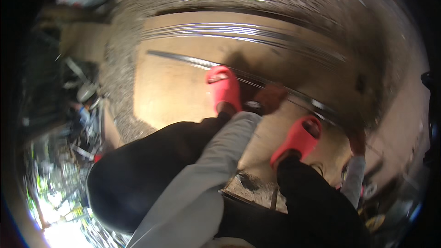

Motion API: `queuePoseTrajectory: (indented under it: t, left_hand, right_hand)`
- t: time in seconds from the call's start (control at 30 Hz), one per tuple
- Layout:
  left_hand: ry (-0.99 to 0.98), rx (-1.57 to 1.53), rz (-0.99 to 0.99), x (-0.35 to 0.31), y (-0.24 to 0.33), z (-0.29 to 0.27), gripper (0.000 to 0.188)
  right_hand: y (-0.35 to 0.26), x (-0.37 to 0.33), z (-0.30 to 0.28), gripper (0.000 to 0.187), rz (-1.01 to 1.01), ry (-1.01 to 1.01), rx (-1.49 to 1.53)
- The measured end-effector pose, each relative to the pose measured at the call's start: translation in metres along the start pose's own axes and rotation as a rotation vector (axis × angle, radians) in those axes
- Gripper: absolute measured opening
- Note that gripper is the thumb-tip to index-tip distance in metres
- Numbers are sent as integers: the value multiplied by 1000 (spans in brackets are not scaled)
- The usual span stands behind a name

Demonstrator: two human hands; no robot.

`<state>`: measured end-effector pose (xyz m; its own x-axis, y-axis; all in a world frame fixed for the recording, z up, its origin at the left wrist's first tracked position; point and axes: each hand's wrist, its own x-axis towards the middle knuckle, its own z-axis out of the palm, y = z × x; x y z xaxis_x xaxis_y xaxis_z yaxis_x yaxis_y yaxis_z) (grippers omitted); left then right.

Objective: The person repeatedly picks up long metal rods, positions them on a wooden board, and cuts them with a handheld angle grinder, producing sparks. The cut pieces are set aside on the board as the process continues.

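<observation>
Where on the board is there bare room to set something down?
Widest: left part of the board, between its left edge, the nearer metal strip and left slipper. Narrower: between that strip and the far strips. Crowded: rightward, around left hand, right hand and right slipper.

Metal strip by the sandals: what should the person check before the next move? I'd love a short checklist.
1. Strip lying over the board: ok.
2. Left sandal toe over the strip: ok; whether it presses down, cannot tell.
3. Left hand at the strip: ok; firmness of grip, cannot tell.
4. Right hand gripping the strip: cannot tell, shadow and blur.
5. Other strips apart from this one: ok at the left; shadow obscures the right.
</observation>
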<state>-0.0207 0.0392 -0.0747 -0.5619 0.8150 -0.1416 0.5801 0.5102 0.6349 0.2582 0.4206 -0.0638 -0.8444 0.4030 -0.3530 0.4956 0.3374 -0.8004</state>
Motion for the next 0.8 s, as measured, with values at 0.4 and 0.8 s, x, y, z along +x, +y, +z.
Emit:
queuePoseTrajectory:
  t: [0.4, 0.8]
  left_hand:
    - [200, 30, 50, -1, 38, -27, 23]
    - [253, 56, 21, 6, 31, -21, 19]
  right_hand:
    - [-46, 1, 6, 34, 142, 68, -268]
    - [-54, 24, 2, 39, 180, 66, -385]
